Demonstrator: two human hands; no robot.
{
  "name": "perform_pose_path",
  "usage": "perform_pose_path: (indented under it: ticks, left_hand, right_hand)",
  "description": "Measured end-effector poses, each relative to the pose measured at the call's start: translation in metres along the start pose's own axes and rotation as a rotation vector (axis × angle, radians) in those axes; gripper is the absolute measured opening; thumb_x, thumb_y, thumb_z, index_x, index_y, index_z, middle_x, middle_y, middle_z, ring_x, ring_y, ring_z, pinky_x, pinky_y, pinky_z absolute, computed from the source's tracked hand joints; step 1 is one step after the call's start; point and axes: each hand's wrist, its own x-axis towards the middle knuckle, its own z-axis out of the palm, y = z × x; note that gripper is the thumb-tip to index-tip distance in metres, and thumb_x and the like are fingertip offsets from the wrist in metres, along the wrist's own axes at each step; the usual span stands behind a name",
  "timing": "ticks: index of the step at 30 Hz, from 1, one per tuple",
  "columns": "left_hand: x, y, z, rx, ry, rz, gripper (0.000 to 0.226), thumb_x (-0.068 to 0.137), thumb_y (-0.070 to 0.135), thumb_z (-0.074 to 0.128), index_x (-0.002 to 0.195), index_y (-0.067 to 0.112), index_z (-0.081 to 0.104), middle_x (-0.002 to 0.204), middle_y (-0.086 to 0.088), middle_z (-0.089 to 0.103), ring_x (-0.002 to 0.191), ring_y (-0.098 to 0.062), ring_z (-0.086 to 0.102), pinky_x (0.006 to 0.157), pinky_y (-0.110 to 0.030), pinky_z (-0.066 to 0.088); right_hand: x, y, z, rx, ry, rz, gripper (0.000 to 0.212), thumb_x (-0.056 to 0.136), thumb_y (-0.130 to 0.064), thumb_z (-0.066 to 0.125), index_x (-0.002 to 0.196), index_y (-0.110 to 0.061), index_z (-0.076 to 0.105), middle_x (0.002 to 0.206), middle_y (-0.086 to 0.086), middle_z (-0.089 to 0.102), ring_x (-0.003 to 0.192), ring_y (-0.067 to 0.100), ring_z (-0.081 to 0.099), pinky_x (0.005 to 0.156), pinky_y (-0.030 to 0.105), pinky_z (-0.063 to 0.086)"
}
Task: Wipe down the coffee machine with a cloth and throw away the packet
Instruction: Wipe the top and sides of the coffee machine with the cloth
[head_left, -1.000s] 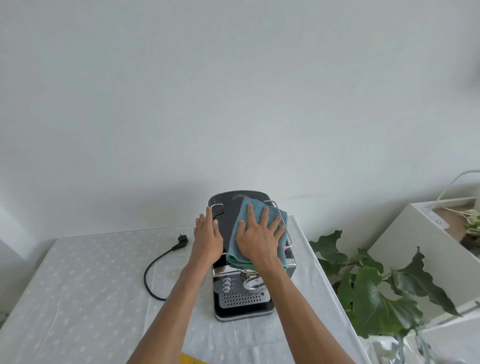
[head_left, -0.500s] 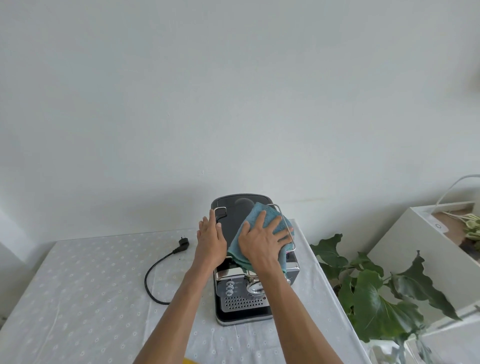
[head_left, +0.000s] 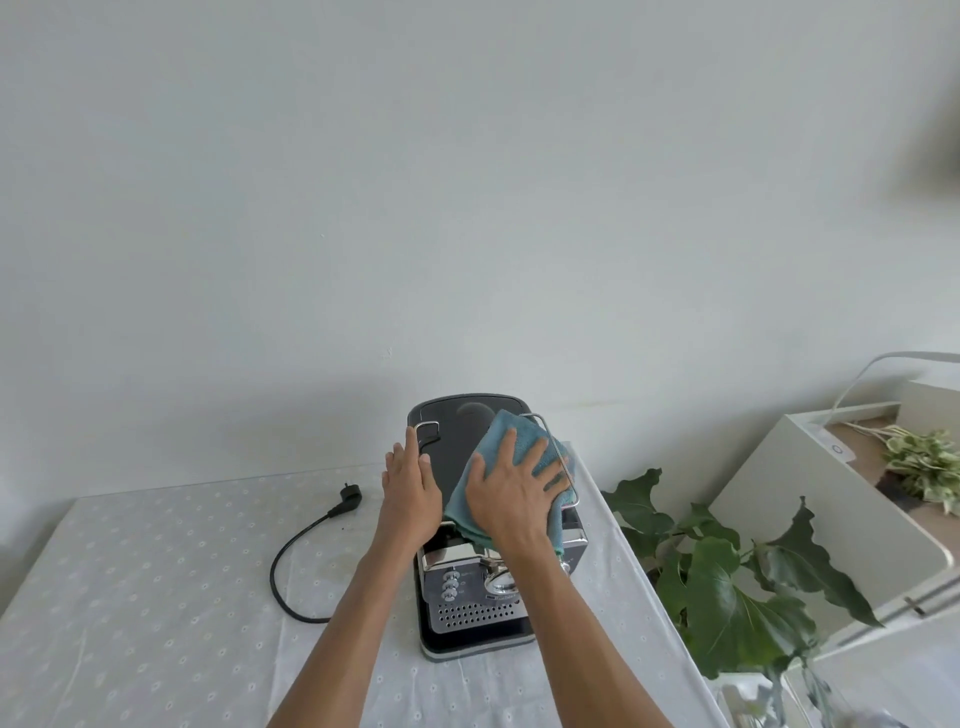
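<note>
A black and chrome coffee machine (head_left: 467, 613) stands on the table by the wall. My right hand (head_left: 514, 493) presses flat on a teal cloth (head_left: 506, 434) spread over the right part of the machine's top, against the chrome rail. My left hand (head_left: 410, 486) lies flat against the machine's upper left edge, fingers together, holding nothing. No packet is in view.
The table (head_left: 156, 597) wears a white dotted cloth. The machine's black power cord and plug (head_left: 306, 540) lie loose to its left. A leafy green plant (head_left: 727, 587) stands right of the table, and a white cabinet (head_left: 831, 519) sits beyond it.
My right hand has slid the cloth to the right and turned it across the machine's top. My left hand has stayed on the left edge.
</note>
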Motion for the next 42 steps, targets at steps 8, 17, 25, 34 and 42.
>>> perform_pose_path:
  ticks: [8,17,25,34,42]
  left_hand:
    - [0.002,0.002,0.0,-0.025,-0.014,-0.005,0.053,0.107,0.029,0.018,0.158,0.025,0.0,0.166,-0.01,0.005,0.153,-0.022,-0.005,0.124,-0.037,0.002]
    - [-0.001,-0.001,0.003,-0.076,-0.005,-0.02,0.052,0.107,0.031,0.018,0.157,0.03,0.002,0.166,-0.005,0.004,0.153,-0.019,-0.007,0.123,-0.036,-0.001]
    - [-0.002,0.001,0.002,-0.08,-0.016,-0.019,0.052,0.107,0.032,0.018,0.157,0.03,0.001,0.166,-0.007,0.001,0.153,-0.02,-0.009,0.122,-0.036,-0.004]
    - [-0.005,0.001,0.002,0.004,0.022,0.011,0.053,0.107,0.029,0.018,0.158,0.025,0.003,0.166,-0.01,0.002,0.153,-0.02,-0.007,0.123,-0.035,0.0]
    - [-0.007,0.004,0.0,0.059,0.032,0.019,0.053,0.108,0.029,0.019,0.158,0.023,0.004,0.166,-0.01,0.003,0.153,-0.02,-0.006,0.124,-0.034,0.0]
  right_hand:
    - [0.019,0.002,0.004,-0.101,-0.051,-0.204,0.072,0.102,-0.058,0.025,0.161,-0.028,-0.003,0.168,0.02,-0.008,0.15,0.054,-0.009,0.122,0.063,-0.003]
    - [0.015,0.012,0.0,-0.127,-0.091,-0.373,0.073,0.098,-0.064,0.032,0.16,-0.039,0.002,0.168,0.012,-0.014,0.151,0.048,-0.014,0.123,0.059,-0.005]
    - [0.032,0.007,-0.005,-0.133,-0.147,-0.387,0.071,0.099,-0.062,0.032,0.16,-0.04,0.003,0.168,0.011,-0.015,0.152,0.046,-0.016,0.124,0.057,-0.006]
    - [0.029,0.005,-0.004,-0.129,-0.164,-0.378,0.063,0.104,-0.045,0.031,0.161,-0.037,0.004,0.169,0.011,-0.014,0.152,0.047,-0.014,0.123,0.057,-0.006]
    - [0.026,0.004,-0.012,-0.01,-0.073,-0.407,0.046,0.107,-0.016,0.032,0.153,-0.019,0.034,0.163,0.021,0.022,0.149,0.046,0.023,0.118,0.05,0.03]
